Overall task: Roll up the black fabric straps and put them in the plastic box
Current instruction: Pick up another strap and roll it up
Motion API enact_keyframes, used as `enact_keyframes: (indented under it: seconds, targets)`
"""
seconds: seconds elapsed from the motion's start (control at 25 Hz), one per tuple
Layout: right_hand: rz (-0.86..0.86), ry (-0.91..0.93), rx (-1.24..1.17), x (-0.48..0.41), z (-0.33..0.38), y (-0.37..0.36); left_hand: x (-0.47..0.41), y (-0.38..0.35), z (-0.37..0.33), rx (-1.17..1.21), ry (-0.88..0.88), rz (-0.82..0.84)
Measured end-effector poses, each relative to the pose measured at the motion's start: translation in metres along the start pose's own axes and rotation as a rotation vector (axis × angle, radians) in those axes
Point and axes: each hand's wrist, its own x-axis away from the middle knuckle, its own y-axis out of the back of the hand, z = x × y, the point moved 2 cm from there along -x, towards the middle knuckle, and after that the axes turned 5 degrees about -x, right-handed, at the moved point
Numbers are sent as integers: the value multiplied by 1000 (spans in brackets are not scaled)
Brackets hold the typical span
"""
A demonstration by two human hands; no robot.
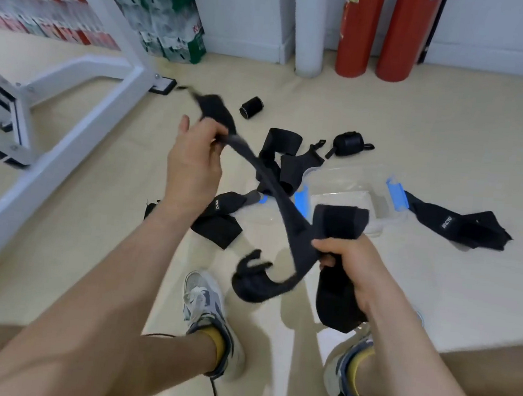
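Black fabric is stretched between both hands in the head view. The left hand (193, 165) is raised over the floor (419, 133). Its fingers (219, 141) are curled round the upper part of a long strap (273, 192), whose blurred top end flares out just above the fist. The long strap runs down and to the right, crossing in front of the plastic box (351, 181), and ends in the right hand (351, 264). That hand's fingers (325, 246) are clenched on it, and its tail curls loose to the left of the fist. The same fist grips a wide band (342, 221), which stands up above the knuckles and hangs down below the wrist.

The plastic box is clear with blue clips and sits on the floor just beyond the hands. A flat strap (461, 230) lies just beside its right clip, a folded strap (219, 222) lies to its left under the left forearm, and a tangled heap (281, 158) lies behind it. Farther back are a tight roll (251, 107) and a second roll (348, 144), well apart from each other.

A white metal frame (114, 88) stands at the left, and two red fire extinguishers (403, 36) stand against the far wall. Grey sneakers (204, 313) with yellow socks show at the bottom.
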Motion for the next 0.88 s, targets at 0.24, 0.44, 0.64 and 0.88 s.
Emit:
enact_keyframes:
  seconds: [0.24,0.44,0.64,0.88]
  targets:
    - [50,-15,138,42,27,24,45,17,9,-116,227,258]
    - [300,-234,-393,68,38,29,45,53,-13,88,356,389]
    - [206,-160,190,84,35,29,1,113,-92,49,150,461]
    - [246,119,634,118,50,1,-9,116,-113,897,665,447]
